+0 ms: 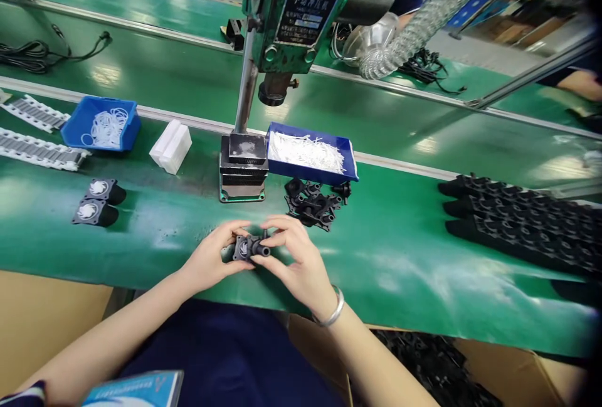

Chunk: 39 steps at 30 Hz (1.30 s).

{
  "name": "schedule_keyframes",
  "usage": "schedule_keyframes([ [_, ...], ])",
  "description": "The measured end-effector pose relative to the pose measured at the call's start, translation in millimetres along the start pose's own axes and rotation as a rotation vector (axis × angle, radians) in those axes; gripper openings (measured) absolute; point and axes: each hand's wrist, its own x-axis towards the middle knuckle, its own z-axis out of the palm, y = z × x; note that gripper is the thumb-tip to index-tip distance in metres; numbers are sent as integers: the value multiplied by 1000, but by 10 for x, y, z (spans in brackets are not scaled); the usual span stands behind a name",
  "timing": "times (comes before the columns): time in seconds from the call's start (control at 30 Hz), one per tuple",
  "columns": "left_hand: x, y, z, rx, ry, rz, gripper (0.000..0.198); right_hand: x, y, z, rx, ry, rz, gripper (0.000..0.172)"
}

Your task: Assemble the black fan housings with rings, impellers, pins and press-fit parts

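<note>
Green press (295, 24) beyond fingers (285, 239), blue tray (301, 171) alongside

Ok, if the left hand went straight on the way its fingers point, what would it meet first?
Probably the right hand, which faces the left hand across the black part with a white insert held between them; depth is hard to judge from this single view.

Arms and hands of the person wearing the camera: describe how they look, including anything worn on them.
Both the left hand and the right hand are ungloved, and the forearms in view are bare. A smooth, silver-coloured bangle circles the right wrist. On the left arm, a dark sleeve with pale stripes shows at the picture's lower corner; no right sleeve is in view.
</note>
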Motion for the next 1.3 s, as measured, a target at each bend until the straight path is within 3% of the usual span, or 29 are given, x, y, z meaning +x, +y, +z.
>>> schedule_keyframes([
  [0.23,-1,-50,23,47,18,41,53,52,-59,194,-26,-76,-69,12],
  [0.57,-11,38,-102,241,-48,107,54,-18,-21,254,18,-112,4,15],
  [0.7,-3,42,-107,240,-31,104,53,-65,-17,307,5,-66,30,12],
  [0.87,-14,91,-100,235,-29,125,50,-62,-6,287,55,-120,52,16],
  [0.97,64,268,-246,280,10,216,43,104,-63,69,21,-133,-17,27],
  [1.07,306,566,-540,345,123,399,35,504,-229,-338,-143,29,-158,27],
  [1.2,843,882,-915,400,277,503,36,1425,-568,-983,-270,435,-400,30],
  [1.3,1231,916,-1022,368,287,476,38,2229,-860,-1429,-296,510,-511,50],
])
